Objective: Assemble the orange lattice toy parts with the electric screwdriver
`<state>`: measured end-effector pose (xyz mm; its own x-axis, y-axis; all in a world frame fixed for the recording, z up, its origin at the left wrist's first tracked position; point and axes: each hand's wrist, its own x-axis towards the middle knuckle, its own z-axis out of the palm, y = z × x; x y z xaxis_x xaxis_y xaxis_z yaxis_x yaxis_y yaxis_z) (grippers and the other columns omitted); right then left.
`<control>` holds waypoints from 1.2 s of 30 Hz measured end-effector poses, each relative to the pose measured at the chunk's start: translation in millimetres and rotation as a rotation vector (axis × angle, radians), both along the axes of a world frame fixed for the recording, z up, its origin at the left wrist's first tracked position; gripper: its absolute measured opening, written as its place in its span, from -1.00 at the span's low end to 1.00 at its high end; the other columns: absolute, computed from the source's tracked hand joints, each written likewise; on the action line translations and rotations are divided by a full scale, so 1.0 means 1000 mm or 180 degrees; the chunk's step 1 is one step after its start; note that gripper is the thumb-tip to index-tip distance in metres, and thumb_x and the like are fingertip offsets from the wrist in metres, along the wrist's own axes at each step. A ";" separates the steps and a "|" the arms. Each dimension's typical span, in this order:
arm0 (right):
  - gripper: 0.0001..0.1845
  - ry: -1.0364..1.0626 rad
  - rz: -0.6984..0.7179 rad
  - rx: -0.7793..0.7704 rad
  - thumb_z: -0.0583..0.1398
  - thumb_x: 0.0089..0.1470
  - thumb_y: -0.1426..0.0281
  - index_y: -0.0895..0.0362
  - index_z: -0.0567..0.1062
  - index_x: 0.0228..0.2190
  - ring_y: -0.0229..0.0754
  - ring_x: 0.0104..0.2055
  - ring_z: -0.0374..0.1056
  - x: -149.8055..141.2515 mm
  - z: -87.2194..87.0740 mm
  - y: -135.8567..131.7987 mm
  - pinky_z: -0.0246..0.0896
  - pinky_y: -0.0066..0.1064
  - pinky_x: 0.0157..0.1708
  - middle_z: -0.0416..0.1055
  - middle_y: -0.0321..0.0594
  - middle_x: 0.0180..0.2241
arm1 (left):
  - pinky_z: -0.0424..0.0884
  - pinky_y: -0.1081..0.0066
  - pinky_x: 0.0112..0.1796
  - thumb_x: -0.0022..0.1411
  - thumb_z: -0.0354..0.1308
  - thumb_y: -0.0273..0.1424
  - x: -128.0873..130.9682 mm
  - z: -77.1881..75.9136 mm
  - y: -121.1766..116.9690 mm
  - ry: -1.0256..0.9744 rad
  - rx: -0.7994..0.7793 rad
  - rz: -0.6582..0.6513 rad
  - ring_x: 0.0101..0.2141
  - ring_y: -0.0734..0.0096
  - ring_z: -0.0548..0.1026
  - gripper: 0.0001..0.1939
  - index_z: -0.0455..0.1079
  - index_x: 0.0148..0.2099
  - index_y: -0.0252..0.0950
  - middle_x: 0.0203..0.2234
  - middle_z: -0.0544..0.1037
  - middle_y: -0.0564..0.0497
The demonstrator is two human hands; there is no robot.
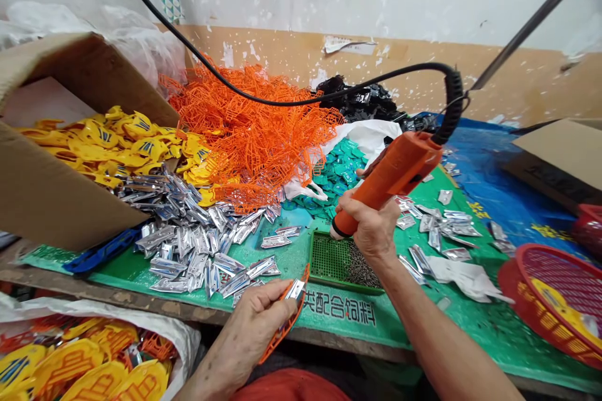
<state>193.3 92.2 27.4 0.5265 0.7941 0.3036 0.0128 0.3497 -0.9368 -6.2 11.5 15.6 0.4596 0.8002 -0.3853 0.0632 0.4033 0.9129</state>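
Orange moulded plastic and bright stamped metal fill this workbench view. The right hand is closed firmly around a chunky orange electric screwdriver, its black coiled cord rising away and its tip close above a green perforated tray bearing a heap of small grey screws. The left hand, fingers curled, grips a thin orange lattice frame with a shiny silver clip at its edge. Across the green mat lie angular silver plates. Behind them rise a tangled orange lattice heap and glossy yellow plastic pieces in a cardboard box.
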 end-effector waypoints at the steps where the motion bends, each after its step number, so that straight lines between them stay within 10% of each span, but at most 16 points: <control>1: -0.81 -0.0021 0.0015 0.0002 0.34 -0.26 0.36 0.14 0.46 -0.52 -0.23 -0.52 0.30 0.000 0.000 0.000 0.28 -0.25 -0.42 0.39 -0.34 -0.55 | 0.26 0.40 -0.28 0.12 0.18 -0.20 0.000 0.000 0.000 -0.0012 -0.0012 0.0005 -0.36 0.33 0.36 -0.71 0.56 -0.28 -0.32 -0.46 0.50 0.02; 13: -0.63 0.0110 0.0061 0.0049 0.35 -0.27 0.35 0.16 0.50 -0.31 -0.24 -0.57 0.30 0.002 0.005 -0.001 0.27 -0.29 -0.49 0.40 -0.38 -0.57 | 0.20 0.41 -0.36 0.11 0.18 -0.20 0.004 -0.007 0.001 -0.0063 0.0013 0.0091 -0.44 0.40 0.30 -0.72 0.51 -0.34 -0.34 -0.54 0.40 0.06; 23: -0.68 0.0729 0.0810 0.0375 0.28 -0.20 0.44 -0.02 0.48 -0.29 -0.22 -0.55 0.29 -0.015 0.061 -0.051 0.28 -0.26 -0.48 0.32 -0.38 -0.56 | 0.09 0.43 -0.41 0.13 0.15 -0.21 0.011 -0.012 -0.002 -0.0190 0.0097 0.0159 -0.48 0.44 0.20 -0.74 0.48 -0.40 -0.32 -0.59 0.32 0.11; 36: -0.61 0.0750 0.1112 0.0295 0.28 -0.19 0.46 -0.01 0.50 -0.22 -0.20 -0.52 0.29 -0.039 0.049 -0.064 0.30 -0.25 -0.45 0.35 -0.36 -0.56 | 0.09 0.42 -0.42 0.09 0.18 -0.24 0.011 -0.010 -0.001 -0.0276 0.0016 0.0197 -0.49 0.46 0.16 -0.76 0.49 -0.38 -0.33 -0.59 0.29 0.12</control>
